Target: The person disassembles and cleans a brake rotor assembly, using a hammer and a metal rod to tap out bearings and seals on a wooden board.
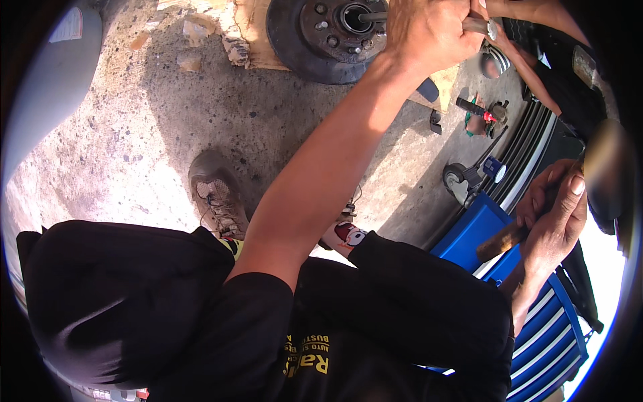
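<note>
Wrapping its grip round a wood-handled tool (499, 243), R hand (554, 218) is up at right, fingers closed; tool's far end is blurred. L hand's (429, 28) grip is a closed fist on a metal rod (479, 27), other end in the bore of a dark hub disc (309, 50) w/ studs around it. Disc lies on a wood board (256, 40) on the concrete floor (161, 120). Co-worker's forearms (536, 84) come in top R. Farther off, blue can (494, 169) sits nr a caster wheel (455, 177); contents can't be told.
</note>
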The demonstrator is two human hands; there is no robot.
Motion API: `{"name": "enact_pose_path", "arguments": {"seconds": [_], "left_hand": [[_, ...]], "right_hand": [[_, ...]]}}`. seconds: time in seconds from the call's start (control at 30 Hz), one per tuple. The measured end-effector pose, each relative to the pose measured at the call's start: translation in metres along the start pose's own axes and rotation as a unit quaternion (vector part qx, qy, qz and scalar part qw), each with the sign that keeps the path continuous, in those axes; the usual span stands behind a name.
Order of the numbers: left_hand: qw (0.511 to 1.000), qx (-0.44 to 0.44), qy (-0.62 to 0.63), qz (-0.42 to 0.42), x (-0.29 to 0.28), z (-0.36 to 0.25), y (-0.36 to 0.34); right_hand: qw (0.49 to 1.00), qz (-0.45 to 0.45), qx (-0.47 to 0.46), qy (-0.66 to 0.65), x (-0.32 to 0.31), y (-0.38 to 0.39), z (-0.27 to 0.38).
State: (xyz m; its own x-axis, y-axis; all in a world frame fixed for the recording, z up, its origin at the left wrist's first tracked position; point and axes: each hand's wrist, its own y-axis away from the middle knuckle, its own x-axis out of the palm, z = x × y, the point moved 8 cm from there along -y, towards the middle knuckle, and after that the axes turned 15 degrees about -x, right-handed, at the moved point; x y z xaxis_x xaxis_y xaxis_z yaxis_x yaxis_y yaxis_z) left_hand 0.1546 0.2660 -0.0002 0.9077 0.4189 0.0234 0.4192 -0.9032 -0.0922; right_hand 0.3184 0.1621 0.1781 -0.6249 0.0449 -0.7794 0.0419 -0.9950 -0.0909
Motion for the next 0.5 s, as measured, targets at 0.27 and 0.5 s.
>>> {"name": "enact_pose_path", "arguments": {"seconds": [0.27,0.5], "left_hand": [[0.999,-0.021,-0.029,0.005,0.002,-0.001,0.006],[0.999,-0.046,-0.001,0.026,-0.001,0.001,0.007]], "right_hand": [[0.997,0.066,0.009,0.026,0.005,0.014,-0.009],[0.997,0.082,0.003,0.013,0.014,0.012,-0.004]]}}
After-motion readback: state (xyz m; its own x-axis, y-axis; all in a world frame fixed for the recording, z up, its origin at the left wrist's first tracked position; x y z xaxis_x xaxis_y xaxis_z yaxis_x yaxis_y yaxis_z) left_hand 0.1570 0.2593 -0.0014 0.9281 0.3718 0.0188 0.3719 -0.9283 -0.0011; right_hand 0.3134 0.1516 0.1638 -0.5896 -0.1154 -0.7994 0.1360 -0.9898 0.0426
